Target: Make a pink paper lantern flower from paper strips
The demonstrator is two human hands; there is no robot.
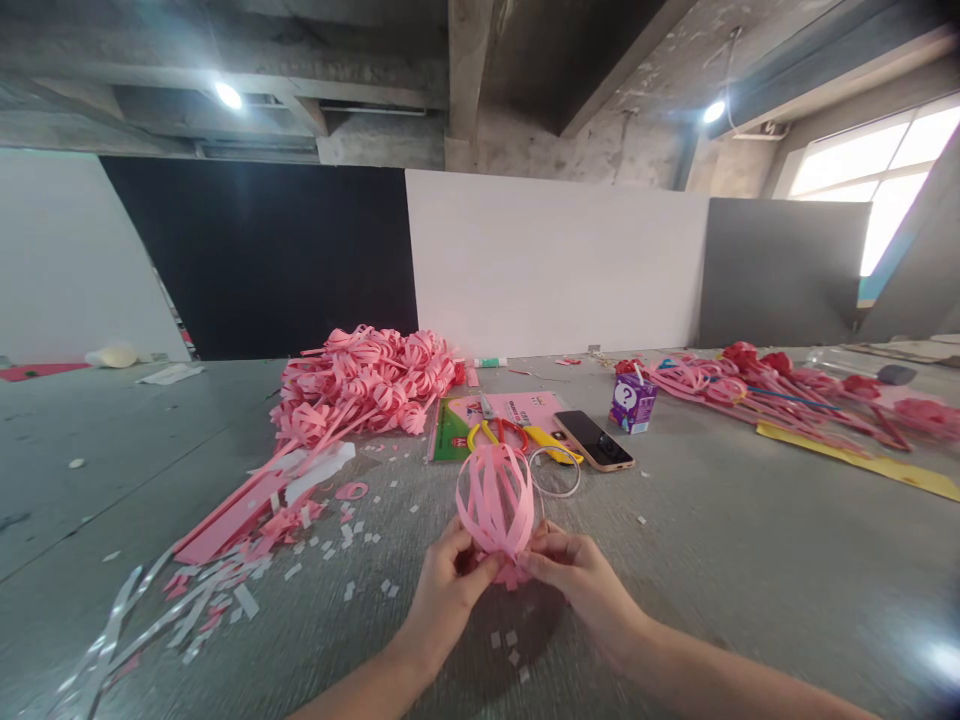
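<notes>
A ball of looped pink paper strips stands upright between my two hands, its loops spread like a small lantern. My left hand pinches its gathered base between thumb and fingers from the left. My right hand pinches the same base from the right; the fingertips behind the paper are partly hidden. Just beyond the ball lie scissors with red and yellow handles, a yellow utility knife and a thin white ring. A thin pale strand seems to run from the ring toward my right hand.
A large heap of pink paper-strip balls sits left, with paper sheets and scattered scraps before it. Ahead are a printed packet, phone, purple drink carton and glue stick. More pink pieces lie right.
</notes>
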